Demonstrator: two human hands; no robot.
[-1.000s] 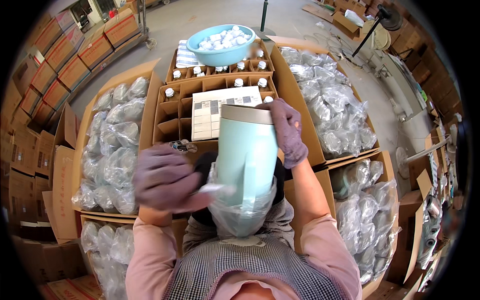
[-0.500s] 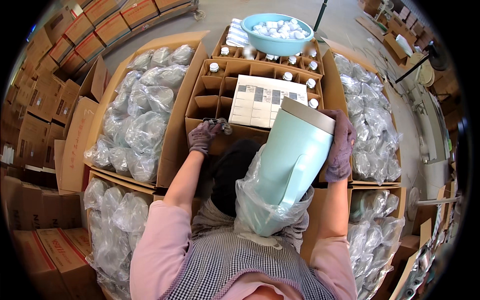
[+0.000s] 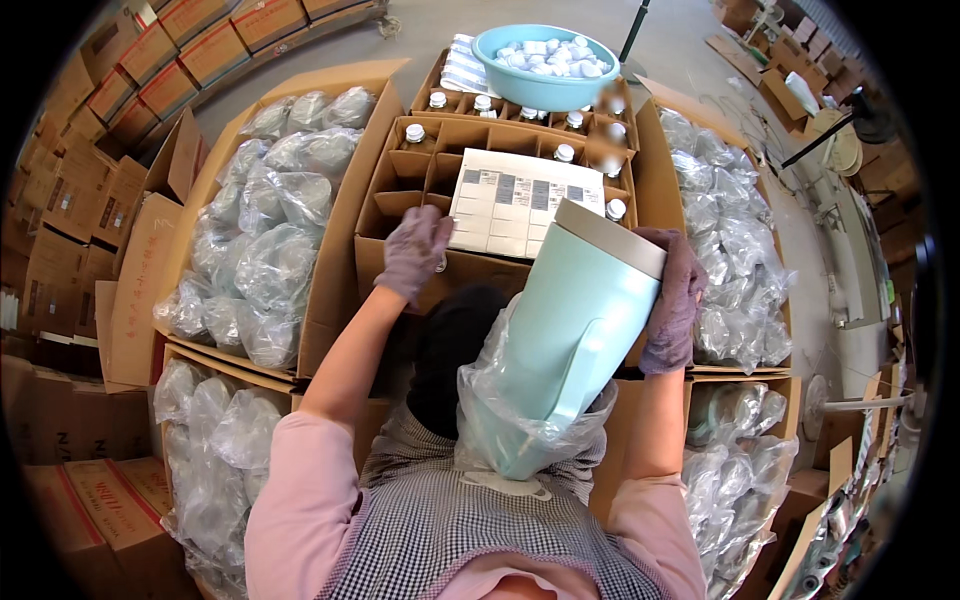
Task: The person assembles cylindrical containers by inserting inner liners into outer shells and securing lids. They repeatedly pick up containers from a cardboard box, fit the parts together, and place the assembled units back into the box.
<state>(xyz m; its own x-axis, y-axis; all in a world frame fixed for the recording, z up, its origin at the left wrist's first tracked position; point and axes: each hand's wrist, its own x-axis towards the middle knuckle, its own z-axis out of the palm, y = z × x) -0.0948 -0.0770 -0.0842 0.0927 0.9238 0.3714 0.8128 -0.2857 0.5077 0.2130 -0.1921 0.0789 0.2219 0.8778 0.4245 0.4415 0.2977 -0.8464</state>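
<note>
A large light-blue tumbler (image 3: pixel 575 320) with a handle and a grey rim leans across my lap. A clear plastic bag (image 3: pixel 490 420) is bunched round its narrow lower end. My right hand (image 3: pixel 675 295), in a purple-grey glove, grips the tumbler by its upper right side below the rim. My left hand (image 3: pixel 415 250), gloved too, is at the left edge of a white label sheet (image 3: pixel 520 205), fingers stretched toward it; whether they touch is unclear. Just under that hand, a small shiny thing (image 3: pixel 440 263) shows at the front of the divided carton (image 3: pixel 375 260).
Beyond stands another carton (image 3: pixel 428 78) of white-capped bottles, bearing a light-blue basin (image 3: pixel 548 95) of white caps. Cartons of bagged items flank me, front left (image 3: pixel 275 225), front right (image 3: pixel 725 220), near left (image 3: pixel 215 440) and near right (image 3: pixel 735 470). Stacked boxes (image 3: pixel 70 240) fill the far left.
My left hand has lifted from the carton's front edge, leaving the shiny thing, up to the label sheet. My right hand keeps the tumbler nearly still; the view has shifted slightly.
</note>
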